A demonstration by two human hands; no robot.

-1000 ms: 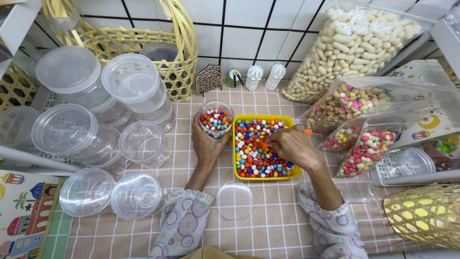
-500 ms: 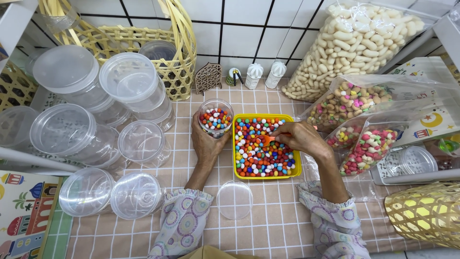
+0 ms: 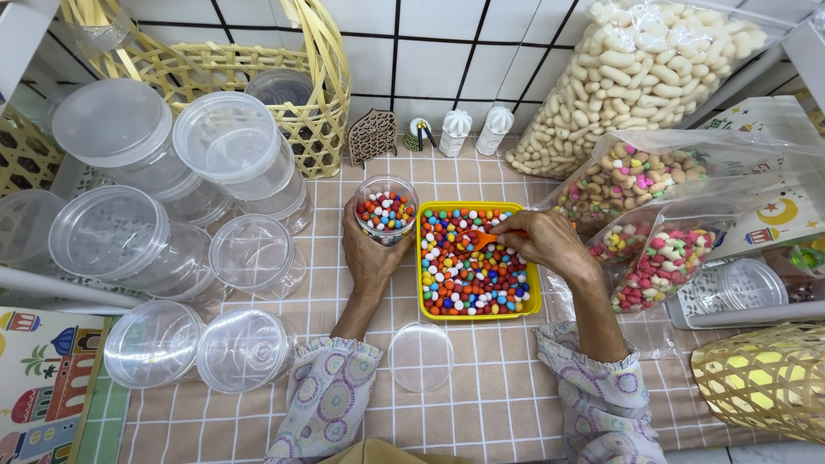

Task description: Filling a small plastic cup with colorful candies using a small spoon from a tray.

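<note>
Left hand (image 3: 371,258) clenched round small clear plastic jar of coloured candy (image 3: 386,210), touching yellow square candy tray (image 3: 478,260) mid-worktop; right hand (image 3: 543,241) grasping orange scoop (image 3: 483,238) above tray; bags crowding right edge.

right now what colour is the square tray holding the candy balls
Yellow: the square plastic tray has a bright yellow rim and walls, clearest in the head view.

We see the right hand (image 3: 543,241) higher over the yellow tray (image 3: 533,292) than before, its orange spoon (image 3: 483,238) now lifted and pointing toward the small jar (image 3: 386,209) beside the tray.
</note>
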